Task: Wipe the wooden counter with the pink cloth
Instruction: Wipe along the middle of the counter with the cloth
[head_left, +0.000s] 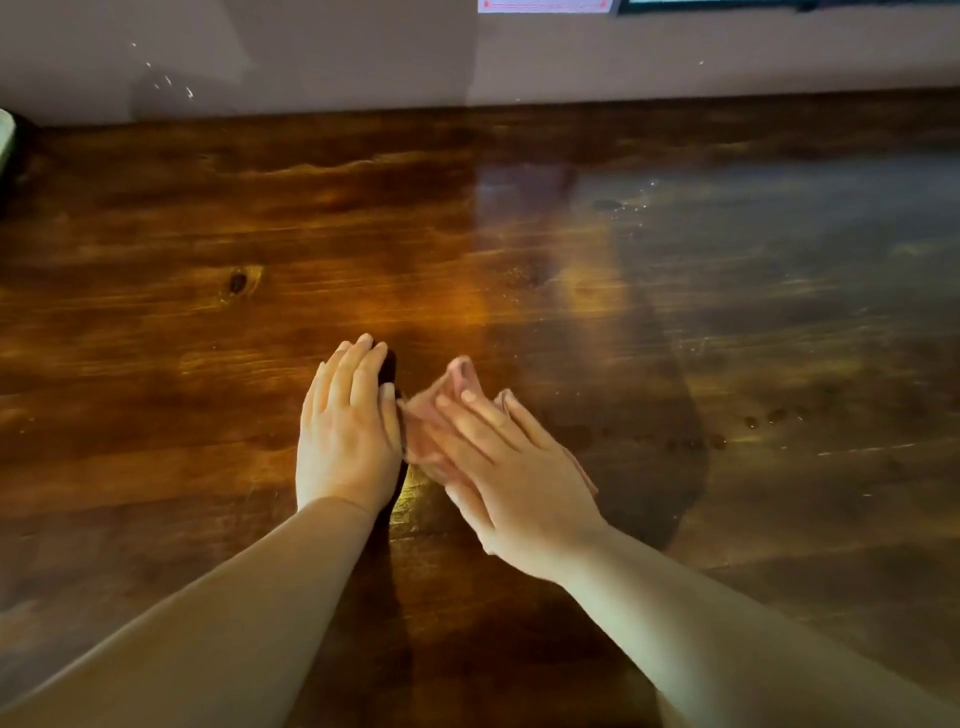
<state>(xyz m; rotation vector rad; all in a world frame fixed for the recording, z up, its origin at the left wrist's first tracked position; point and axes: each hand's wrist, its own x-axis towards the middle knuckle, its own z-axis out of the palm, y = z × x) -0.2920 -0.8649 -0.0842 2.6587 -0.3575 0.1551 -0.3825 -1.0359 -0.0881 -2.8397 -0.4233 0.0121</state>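
The dark wooden counter (519, 249) fills the head view. A small pink cloth (452, 382) lies on it near the middle, mostly covered by my right hand (511, 467). That hand presses flat on the cloth with straight fingers and looks motion-blurred. My left hand (345, 423) rests flat on the bare wood just left of the cloth, fingers straight and together, its thumb side close to the cloth's edge. A darker damp-looking patch (654, 389) spreads to the right of my right hand.
A pale wall (467, 52) runs along the counter's far edge. Small droplets (763, 418) and light specks (639, 200) sit on the wood at the right. A pale object's edge (4, 137) shows at the far left.
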